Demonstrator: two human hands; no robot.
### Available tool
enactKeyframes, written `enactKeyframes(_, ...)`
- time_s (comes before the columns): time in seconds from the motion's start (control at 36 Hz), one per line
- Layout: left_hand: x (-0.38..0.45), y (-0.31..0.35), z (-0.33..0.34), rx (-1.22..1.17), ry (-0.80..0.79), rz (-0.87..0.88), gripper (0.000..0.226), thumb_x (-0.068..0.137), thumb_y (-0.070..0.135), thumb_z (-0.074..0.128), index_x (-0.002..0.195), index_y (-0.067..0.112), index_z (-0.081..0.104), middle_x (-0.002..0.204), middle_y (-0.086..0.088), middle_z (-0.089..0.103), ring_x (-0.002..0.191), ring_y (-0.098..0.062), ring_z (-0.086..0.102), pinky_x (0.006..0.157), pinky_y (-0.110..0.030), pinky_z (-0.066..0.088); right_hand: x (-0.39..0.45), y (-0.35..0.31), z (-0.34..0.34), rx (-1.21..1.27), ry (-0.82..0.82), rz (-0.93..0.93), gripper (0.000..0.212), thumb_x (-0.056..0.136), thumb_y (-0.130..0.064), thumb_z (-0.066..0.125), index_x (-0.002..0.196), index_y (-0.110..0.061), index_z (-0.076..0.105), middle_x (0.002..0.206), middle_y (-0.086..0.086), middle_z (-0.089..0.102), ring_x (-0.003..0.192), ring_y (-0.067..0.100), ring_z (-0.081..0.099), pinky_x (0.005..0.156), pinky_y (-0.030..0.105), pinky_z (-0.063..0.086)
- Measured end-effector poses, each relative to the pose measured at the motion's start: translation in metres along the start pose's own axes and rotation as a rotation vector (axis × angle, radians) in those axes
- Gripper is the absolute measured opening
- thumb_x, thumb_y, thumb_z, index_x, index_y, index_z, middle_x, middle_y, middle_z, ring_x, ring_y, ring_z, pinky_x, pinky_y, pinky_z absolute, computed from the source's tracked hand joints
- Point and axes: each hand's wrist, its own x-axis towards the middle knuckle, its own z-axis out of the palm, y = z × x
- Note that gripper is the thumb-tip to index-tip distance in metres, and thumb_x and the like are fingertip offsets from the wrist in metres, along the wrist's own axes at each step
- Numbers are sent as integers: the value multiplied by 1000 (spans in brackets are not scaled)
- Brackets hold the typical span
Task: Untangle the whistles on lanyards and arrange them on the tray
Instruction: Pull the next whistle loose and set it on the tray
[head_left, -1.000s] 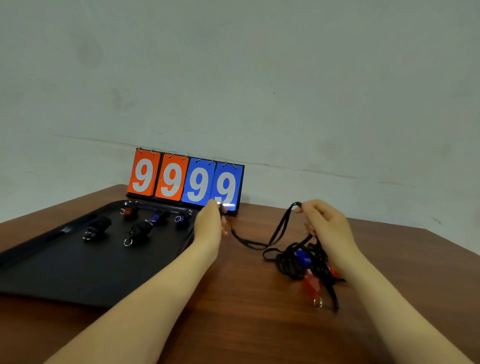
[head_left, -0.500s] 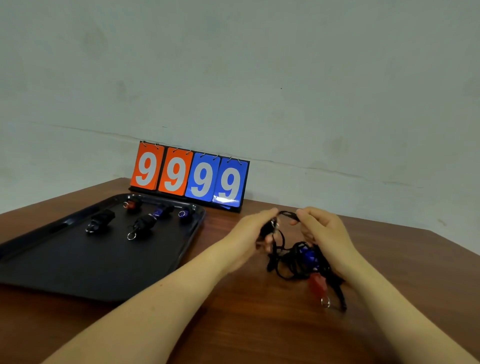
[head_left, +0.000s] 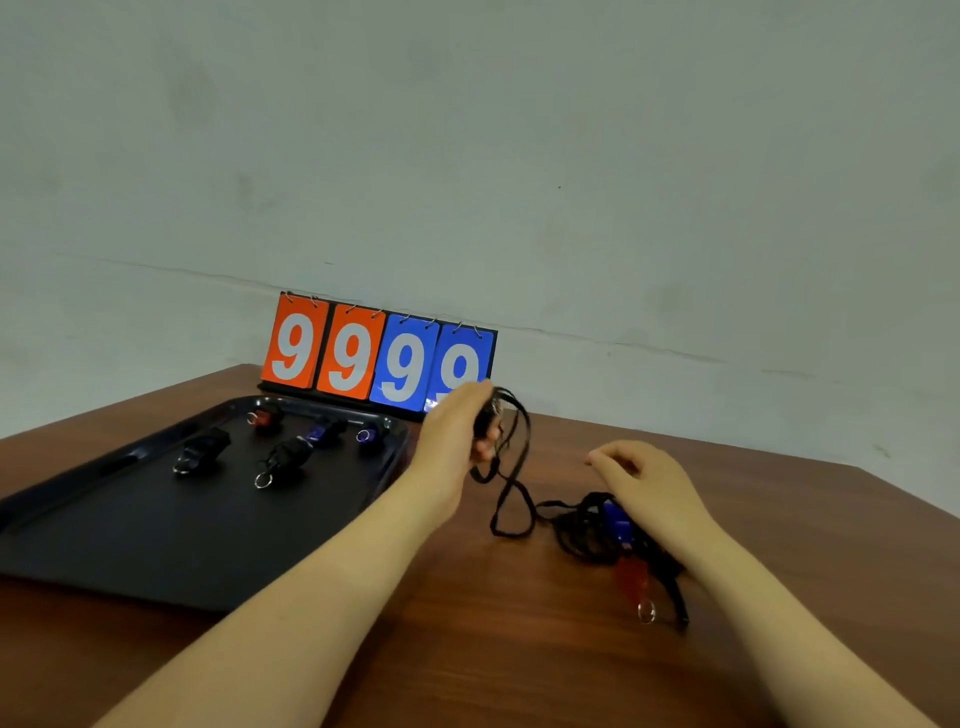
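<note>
Whistles still being separated, approx. mid-task judging by the count: five already lie on the black tray (head_left: 104, 525) at the tabletop's left side, w/ a black whistle (head_left: 202, 451) and another black one (head_left: 284, 460) nearer the tray's middle, and a red whistle (head_left: 264, 417) plus two blue/purple ones (head_left: 326, 430) along its far edge. Left hand (head_left: 453, 431) is raised just past the tray's right rim, in front of the 9999 flip scoreboard (head_left: 377, 358) at the tabletop's far edge; its fingers are curled and clamped on a dark whistle w/ a black lanyard (head_left: 511, 483) that loops down from the fist and trails across the wood to the tangle (head_left: 592, 530). That knot of black cords sits toward the tabletop's right side, holding a blue whistle (head_left: 617, 519) and a red whistle (head_left: 631, 574) w/ a metal ring (head_left: 646, 613) at the near end. Right hand (head_left: 644, 486) hovers over the tangle's far side, fingers loosely apart, gripping nothing as far as visible; whether the palm touches the cords can't be told. Step in hand, prob.: pulling one lanyard free of the pile. Next move likely needs the right hand to pin the knot while the left draws the cord clear, then carries the whistle to the tray.
</note>
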Motion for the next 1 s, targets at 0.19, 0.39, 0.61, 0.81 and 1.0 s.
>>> enactKeyframes(0.19, -9, -16, 6, 377, -293, 97, 26, 100, 28, 45, 82, 17, 60, 57, 7, 53, 49, -5, 46, 54, -21, 38, -10, -21, 10, 356, -145, -107, 20, 98, -29, 47, 99, -35, 67, 98, -18, 69, 94, -5, 60, 81, 16, 45)
enactKeyframes(0.39, -8, -16, 5, 475, -323, 133, 25, 101, 27, 44, 81, 18, 57, 58, 5, 50, 48, -4, 43, 49, -18, 35, -10, -22, 14, 472, -98, -55, 33, 99, -25, 45, 74, -13, 62, 74, -3, 63, 80, 21, 59, 80, 33, 45)
enactKeyframes(0.61, -1, -14, 9, 214, -252, -28, 23, 98, 29, 46, 116, 16, 55, 68, -2, 51, 46, -10, 32, 43, -23, 26, 4, 1, 3, 142, 179, 162, 22, 98, -20, 44, 99, -11, 64, 102, 13, 64, 97, 26, 58, 74, 32, 44)
enactKeyframes(0.81, -4, -8, 13, 150, -237, 66, 18, 99, 20, 47, 101, 12, 64, 72, -1, 58, 51, -11, 39, 46, -22, 33, -6, -11, 5, 110, 81, -40, 38, 94, -31, 54, 132, -27, 52, 132, -11, 48, 127, 8, 41, 107, 33, 37)
enactKeyframes(1.0, -5, -7, 11, 185, -248, 156, 22, 99, 18, 49, 104, 10, 68, 76, 1, 66, 55, -10, 43, 50, -21, 35, -15, -26, 36, 150, -201, -157, 11, 94, -35, 55, 100, -45, 55, 110, -30, 52, 106, -10, 46, 90, 17, 35)
